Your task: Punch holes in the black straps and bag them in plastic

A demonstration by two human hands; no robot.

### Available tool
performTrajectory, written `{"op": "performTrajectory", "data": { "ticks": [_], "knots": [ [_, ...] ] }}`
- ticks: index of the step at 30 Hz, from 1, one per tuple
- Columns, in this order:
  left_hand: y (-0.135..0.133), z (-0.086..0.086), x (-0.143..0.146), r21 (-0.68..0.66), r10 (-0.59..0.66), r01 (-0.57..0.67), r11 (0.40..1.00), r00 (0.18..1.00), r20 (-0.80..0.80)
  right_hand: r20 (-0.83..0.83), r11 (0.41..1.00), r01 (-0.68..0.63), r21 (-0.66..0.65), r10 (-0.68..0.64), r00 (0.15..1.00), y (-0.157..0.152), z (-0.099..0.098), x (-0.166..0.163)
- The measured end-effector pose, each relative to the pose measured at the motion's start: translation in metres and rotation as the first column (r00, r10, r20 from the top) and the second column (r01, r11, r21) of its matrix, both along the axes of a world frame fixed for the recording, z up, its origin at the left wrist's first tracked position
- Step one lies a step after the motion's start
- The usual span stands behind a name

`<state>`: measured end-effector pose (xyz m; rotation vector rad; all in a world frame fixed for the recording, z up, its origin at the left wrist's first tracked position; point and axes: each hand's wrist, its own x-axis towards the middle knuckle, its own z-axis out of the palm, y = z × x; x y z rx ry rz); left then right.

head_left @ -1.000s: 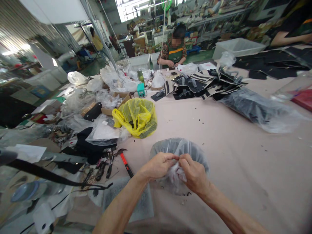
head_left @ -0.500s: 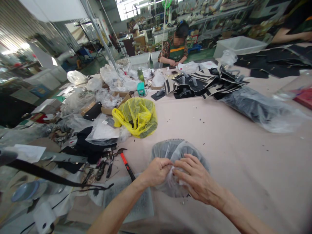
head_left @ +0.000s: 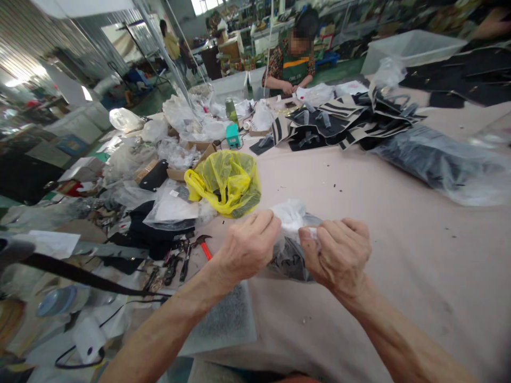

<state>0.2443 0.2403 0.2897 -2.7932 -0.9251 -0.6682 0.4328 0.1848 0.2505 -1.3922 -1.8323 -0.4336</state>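
A clear plastic bag point(head_left: 291, 250) with dark small parts inside is lifted off the pale pink table point(head_left: 399, 255). My left hand point(head_left: 247, 247) is closed on the bag's gathered mouth on its left side. My right hand point(head_left: 339, 255) is closed in a fist on the right side of the same mouth. The bunched white top of the bag sticks up between my two hands. The bag's lower part hangs dark between my wrists.
A yellow bag point(head_left: 225, 183) lies just beyond my hands. A red-handled hammer point(head_left: 202, 246), pliers and black straps lie at the left. Striped black pieces point(head_left: 343, 122) and a long bagged bundle point(head_left: 443, 165) lie at the far right. A seated person point(head_left: 293, 61) works at the far end.
My hands have gathered the bag's mouth and lifted the bag off the table towards me. Both hands went from pinching to closed fists. The view has tilted down a little.
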Motion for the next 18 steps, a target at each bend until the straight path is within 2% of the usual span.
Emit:
{"op": "performTrajectory", "data": {
  "ticks": [3, 6, 7, 9, 11, 13, 15, 18],
  "knots": [
    [-0.004, -0.002, -0.004, 0.024, -0.061, 0.06, 0.998, 0.997, 0.052, -0.013, 0.998, -0.058, -0.037, 0.058, 0.998, -0.002, 0.005, 0.003],
    [-0.015, -0.027, -0.009, -0.028, -0.113, 0.119, 0.992, 0.98, 0.166, -0.08, 0.982, -0.131, -0.135, 0.121, 0.989, -0.012, -0.013, 0.006],
    [-0.017, -0.041, -0.01, -0.078, -0.073, 0.092, 0.993, 0.974, 0.216, -0.093, 0.973, -0.127, -0.191, 0.111, 0.989, -0.015, -0.025, 0.006],
    [-0.016, -0.072, -0.012, -0.236, 0.127, -0.054, 0.97, 0.943, 0.307, -0.071, 0.943, -0.075, -0.324, 0.055, 0.996, -0.019, -0.055, 0.009],
    [-0.01, -0.101, -0.014, -0.399, 0.334, -0.194, 0.896, 0.886, 0.322, -0.01, 0.905, 0.001, -0.426, -0.006, 1.0, -0.021, -0.082, 0.012],
    [-0.004, -0.116, -0.016, -0.473, 0.389, -0.213, 0.855, 0.867, 0.311, 0.017, 0.879, 0.048, -0.475, -0.046, 0.999, -0.022, -0.096, 0.017],
    [0.0, -0.113, -0.019, -0.463, 0.36, -0.185, 0.867, 0.875, 0.324, 0.011, 0.882, 0.049, -0.468, -0.05, 0.999, -0.021, -0.093, 0.022],
    [0.003, -0.093, -0.023, -0.352, 0.302, -0.17, 0.92, 0.881, 0.365, -0.029, 0.922, -0.009, -0.387, -0.003, 1.0, -0.019, -0.071, 0.027]
  ]
}}
